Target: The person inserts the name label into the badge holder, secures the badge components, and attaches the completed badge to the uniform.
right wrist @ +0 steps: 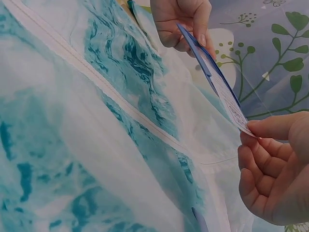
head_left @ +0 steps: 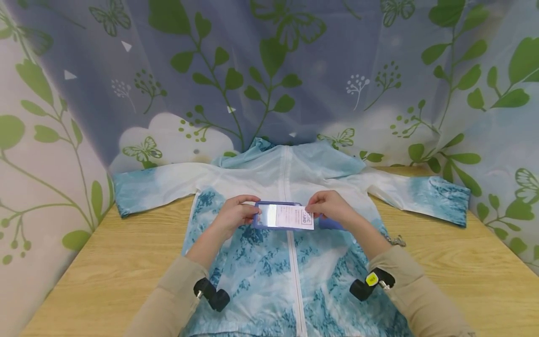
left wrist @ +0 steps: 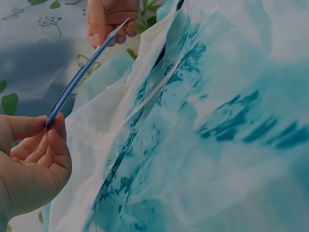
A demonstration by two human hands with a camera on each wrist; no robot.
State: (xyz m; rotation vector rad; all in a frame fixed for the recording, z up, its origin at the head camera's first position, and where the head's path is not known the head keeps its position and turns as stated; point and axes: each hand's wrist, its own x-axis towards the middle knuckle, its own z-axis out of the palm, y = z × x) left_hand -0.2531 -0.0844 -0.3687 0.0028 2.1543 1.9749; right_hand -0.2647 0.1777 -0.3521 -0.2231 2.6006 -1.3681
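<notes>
A blue card holder (head_left: 258, 221) with a clear window is held level above the jacket, its left end pinched between thumb and fingers of my left hand (head_left: 236, 214). A white card (head_left: 290, 216) with printed lettering lies partly inside it and sticks out at the right end. My right hand (head_left: 330, 206) pinches the card's outer end. Seen edge-on in the left wrist view, the holder (left wrist: 72, 84) slants between both hands. In the right wrist view the card (right wrist: 229, 104) projects from the holder toward my right fingertips (right wrist: 258, 128).
Beneath the hands a blue-and-white zipped jacket (head_left: 252, 262) lies spread with sleeves out on a wooden table (head_left: 139, 252). Something blue (head_left: 330, 223), partly hidden, lies under my right hand. A small metal chain (head_left: 397, 241) sits beside the jacket. A leaf-patterned curtain (head_left: 328, 84) hangs behind.
</notes>
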